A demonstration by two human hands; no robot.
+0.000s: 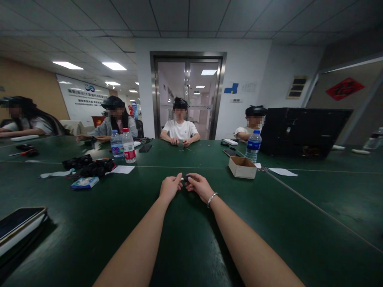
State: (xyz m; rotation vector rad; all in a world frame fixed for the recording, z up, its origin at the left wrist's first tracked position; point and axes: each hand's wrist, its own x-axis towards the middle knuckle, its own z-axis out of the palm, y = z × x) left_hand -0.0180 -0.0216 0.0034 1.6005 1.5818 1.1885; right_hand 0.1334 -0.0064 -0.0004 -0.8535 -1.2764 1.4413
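Note:
In the middle of the head view, both my hands meet over the green table [191, 239]. A small dark object with a silvery end [184, 179] lies between my fingertips; it is too small to name. My left hand [170, 188] pinches its silvery end between thumb and fingers. Around the dark end, my right hand [200, 187] is closed, thumb against fingers. A silver bracelet [212, 199] circles my right wrist. Beyond my right hand stands an open cardboard box [242, 171]; its inside is only partly visible.
Two bottles [128, 147] and black gear [97, 167] stand left, with a blue-white packet [85, 183] and phone [20, 223] nearer. At right are another bottle [253, 146] and a large black case [305, 131]. Several people sit across and left, one person [180, 129] directly opposite.

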